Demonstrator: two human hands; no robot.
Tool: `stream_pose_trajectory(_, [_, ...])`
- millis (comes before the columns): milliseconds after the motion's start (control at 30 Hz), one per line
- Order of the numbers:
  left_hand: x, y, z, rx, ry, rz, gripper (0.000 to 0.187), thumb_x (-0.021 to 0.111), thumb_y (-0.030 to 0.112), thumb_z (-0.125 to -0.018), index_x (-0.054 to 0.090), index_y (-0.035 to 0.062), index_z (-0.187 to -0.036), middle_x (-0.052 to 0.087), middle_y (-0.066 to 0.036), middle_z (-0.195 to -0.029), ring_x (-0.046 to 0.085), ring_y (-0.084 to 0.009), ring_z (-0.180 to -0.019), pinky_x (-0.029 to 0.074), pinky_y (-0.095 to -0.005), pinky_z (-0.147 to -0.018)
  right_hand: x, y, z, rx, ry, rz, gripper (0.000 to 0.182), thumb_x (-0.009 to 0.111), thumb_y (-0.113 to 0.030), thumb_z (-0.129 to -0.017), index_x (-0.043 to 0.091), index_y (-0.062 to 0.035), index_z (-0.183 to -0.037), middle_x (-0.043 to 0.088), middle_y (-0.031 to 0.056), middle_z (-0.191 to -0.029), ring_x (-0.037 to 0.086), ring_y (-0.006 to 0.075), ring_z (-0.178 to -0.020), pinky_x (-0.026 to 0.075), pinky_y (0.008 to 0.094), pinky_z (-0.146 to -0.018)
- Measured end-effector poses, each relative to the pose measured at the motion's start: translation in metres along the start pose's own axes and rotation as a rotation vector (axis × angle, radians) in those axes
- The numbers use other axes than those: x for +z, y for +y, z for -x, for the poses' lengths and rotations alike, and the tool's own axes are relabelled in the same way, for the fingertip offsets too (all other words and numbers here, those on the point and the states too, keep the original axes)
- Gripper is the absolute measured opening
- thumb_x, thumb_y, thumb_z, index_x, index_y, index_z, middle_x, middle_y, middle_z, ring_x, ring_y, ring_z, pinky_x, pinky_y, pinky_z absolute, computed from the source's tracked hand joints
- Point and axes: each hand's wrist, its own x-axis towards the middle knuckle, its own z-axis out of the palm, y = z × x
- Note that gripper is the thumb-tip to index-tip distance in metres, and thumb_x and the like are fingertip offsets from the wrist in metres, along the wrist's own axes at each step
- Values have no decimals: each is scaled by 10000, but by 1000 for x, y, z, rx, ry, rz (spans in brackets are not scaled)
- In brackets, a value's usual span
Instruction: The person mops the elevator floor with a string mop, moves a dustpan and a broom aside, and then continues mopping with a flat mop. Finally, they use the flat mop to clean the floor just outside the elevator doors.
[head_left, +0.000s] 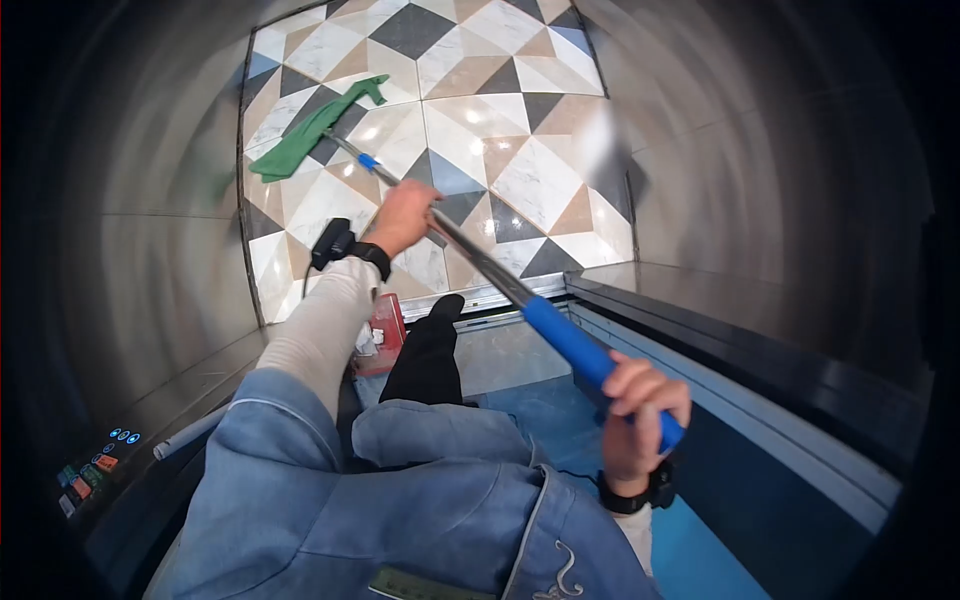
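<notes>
A flat mop crosses the view diagonally, with its green cloth head point(318, 135) lying on the patterned floor at the upper left. My left hand point(404, 217) is closed around the metal pole point(482, 262), partway down its length. At the upper end my right hand point(645, 405) wraps round the blue grip point(570, 345). Both of my wrists carry black bands, and a dark device sits by the left one. The palm side of my left hand is hidden.
Shiny metal walls enclose the tiled floor point(520, 170). A metal door sill point(500, 294) runs beneath the pole. Beside my leg stands a red container point(388, 325) with white scraps. A panel with lit buttons point(122, 436) is at the lower left.
</notes>
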Motion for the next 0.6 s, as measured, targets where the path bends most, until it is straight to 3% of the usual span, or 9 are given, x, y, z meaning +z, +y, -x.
stream_pose_trajectory(200, [67, 134, 11, 261, -155, 85, 173, 640, 136, -657, 674, 158, -825, 625, -106, -819, 569, -297, -856, 428, -418, -706, -64, -65, 90, -45, 321, 129, 177, 481, -189, -827, 371, -104, -717, 448, 35, -603, 482, 173, -674, 394, 416, -872])
stream_pose_trajectory(267, [83, 181, 29, 299, -217, 147, 183, 614, 79, -630, 659, 117, -804, 613, -109, -780, 545, -307, -841, 417, -401, -731, -74, -85, 130, -72, 438, 184, 185, 457, -189, -844, 356, -108, -712, 417, 24, -607, 458, 165, -672, 397, 400, -867])
stream_pose_trajectory(400, [118, 265, 95, 440, -303, 112, 164, 634, 112, -614, 651, 106, -777, 611, -83, -766, 547, -283, -810, 414, -385, -706, -105, -145, 213, -82, 568, 241, 172, 419, -187, -866, 343, -116, -730, 371, 2, -604, 431, 150, -668, 397, 375, -861])
stream_pose_trajectory(433, [117, 284, 114, 485, -329, 154, 167, 640, 112, -606, 644, 101, -772, 609, -82, -769, 546, -280, -805, 413, -384, -701, -111, -164, 231, -89, 636, 253, 173, 429, -191, -859, 341, -119, -728, 355, -7, -575, 419, 134, -635, 399, 342, -800])
stream_pose_trajectory(533, [108, 332, 178, 583, -347, 317, 177, 649, 107, -585, 622, 83, -759, 599, -88, -757, 546, -282, -786, 415, -378, -685, -118, -226, 273, -70, 614, 259, 212, 475, -192, -837, 324, -121, -706, 311, -5, -632, 374, 131, -666, 368, 346, -855])
stream_pose_trajectory(600, [101, 357, 216, 631, -385, 375, 145, 647, 109, -582, 595, 76, -714, 587, -92, -716, 549, -298, -761, 427, -384, -670, -109, -258, 284, -162, 909, 378, 289, 390, -157, -859, 303, -153, -584, 282, -29, -482, 315, 113, -444, 324, 304, -582])
